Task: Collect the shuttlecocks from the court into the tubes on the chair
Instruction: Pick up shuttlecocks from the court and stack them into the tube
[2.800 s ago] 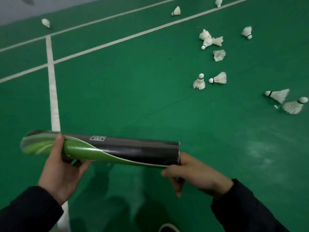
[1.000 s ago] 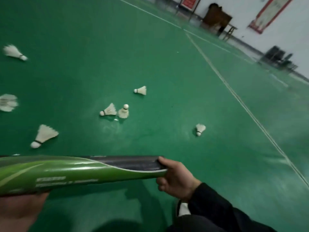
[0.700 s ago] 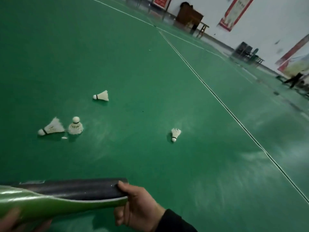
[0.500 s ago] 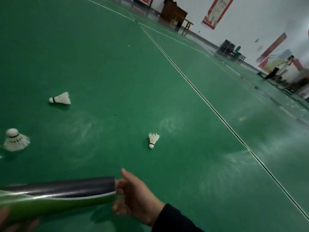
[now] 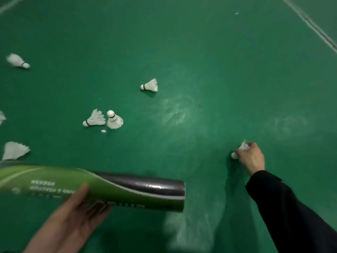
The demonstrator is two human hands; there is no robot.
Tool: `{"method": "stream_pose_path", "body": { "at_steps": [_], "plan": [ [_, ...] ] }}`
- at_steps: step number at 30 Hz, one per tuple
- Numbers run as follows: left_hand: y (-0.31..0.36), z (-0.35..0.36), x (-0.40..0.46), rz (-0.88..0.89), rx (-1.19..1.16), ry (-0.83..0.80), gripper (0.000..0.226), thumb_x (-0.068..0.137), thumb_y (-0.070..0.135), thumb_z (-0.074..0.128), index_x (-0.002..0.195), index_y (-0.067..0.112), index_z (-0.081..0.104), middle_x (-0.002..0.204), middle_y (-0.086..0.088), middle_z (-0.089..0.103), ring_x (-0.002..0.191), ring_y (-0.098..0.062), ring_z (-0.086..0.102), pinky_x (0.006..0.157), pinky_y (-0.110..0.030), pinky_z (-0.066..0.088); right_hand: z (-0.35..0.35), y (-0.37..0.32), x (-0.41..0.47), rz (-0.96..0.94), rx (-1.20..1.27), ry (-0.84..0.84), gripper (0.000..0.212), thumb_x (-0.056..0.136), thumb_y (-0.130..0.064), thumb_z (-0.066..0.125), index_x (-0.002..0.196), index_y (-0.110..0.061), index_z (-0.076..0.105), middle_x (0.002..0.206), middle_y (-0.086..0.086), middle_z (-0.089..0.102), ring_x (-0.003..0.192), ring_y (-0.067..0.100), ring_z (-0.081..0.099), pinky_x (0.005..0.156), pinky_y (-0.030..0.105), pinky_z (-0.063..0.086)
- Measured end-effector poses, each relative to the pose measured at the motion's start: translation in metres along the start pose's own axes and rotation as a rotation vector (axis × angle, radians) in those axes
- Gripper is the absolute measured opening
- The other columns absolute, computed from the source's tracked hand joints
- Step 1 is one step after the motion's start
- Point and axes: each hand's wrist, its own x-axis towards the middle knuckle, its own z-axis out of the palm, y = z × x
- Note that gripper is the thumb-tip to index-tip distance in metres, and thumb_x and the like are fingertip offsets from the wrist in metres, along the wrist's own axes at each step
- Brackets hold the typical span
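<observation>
Shuttlecocks lie scattered over the green court floor in the head view. One shuttlecock sits at the right of centre, where the right hand reaches down with its fingers curled round the feathers, the cork poking out at the lower left of the hand; whether it has left the floor cannot be told. Across the lower left, the shuttlecock tube, green and black, lies nearly level with its open end toward the right, and the left hand grips it from beneath, thumb over the near side. A pair of shuttlecocks rests at the middle left, one lying on its side, the other standing on its skirt with the cork up, the two touching. A single one lies above them, another at the upper left, and one more just above the tube at the left edge. A white court line crosses the upper right corner.
</observation>
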Motion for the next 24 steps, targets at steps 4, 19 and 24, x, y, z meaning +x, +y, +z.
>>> {"method": "stream_pose_path", "body": {
  "at_steps": [4, 19, 24],
  "plan": [
    [0.014, 0.009, -0.010, 0.015, -0.017, 0.011, 0.069, 0.062, 0.038, 0.095, 0.122, 0.016, 0.069, 0.114, -0.014, 0.070, 0.101, -0.024, 0.070, 0.085, -0.038, 0.062, 0.010, -0.041, -0.119, -0.054, 0.839, -0.230, 0.016, 0.092, -0.010, 0.070, 0.105, -0.006, 0.062, 0.090, 0.013, 0.068, 0.074, 0.018, 0.062, 0.069, 0.030, 0.058],
    [0.086, -0.047, -0.033, -0.016, -0.098, -0.131, 0.042, 0.092, 0.041, 0.063, 0.123, 0.013, 0.060, 0.115, -0.014, 0.070, 0.098, -0.024, 0.073, 0.074, -0.030, 0.064, 0.042, -0.158, -0.343, -0.438, 0.602, -0.768, 0.011, 0.084, -0.017, 0.063, 0.079, -0.024, 0.071, 0.047, 0.006, 0.043, 0.039, 0.013, 0.038, 0.047, 0.023, 0.033],
    [0.126, -0.109, -0.054, 0.033, -0.190, -0.106, 0.047, 0.087, 0.039, 0.067, 0.127, 0.014, 0.061, 0.127, -0.016, 0.064, 0.098, -0.025, 0.074, 0.075, -0.036, 0.065, 0.066, -0.210, -0.366, -0.292, 0.491, -1.176, 0.029, 0.088, -0.029, 0.074, 0.116, -0.022, 0.073, 0.087, 0.016, 0.058, 0.052, 0.016, 0.049, 0.041, 0.028, 0.046]
  ]
}}
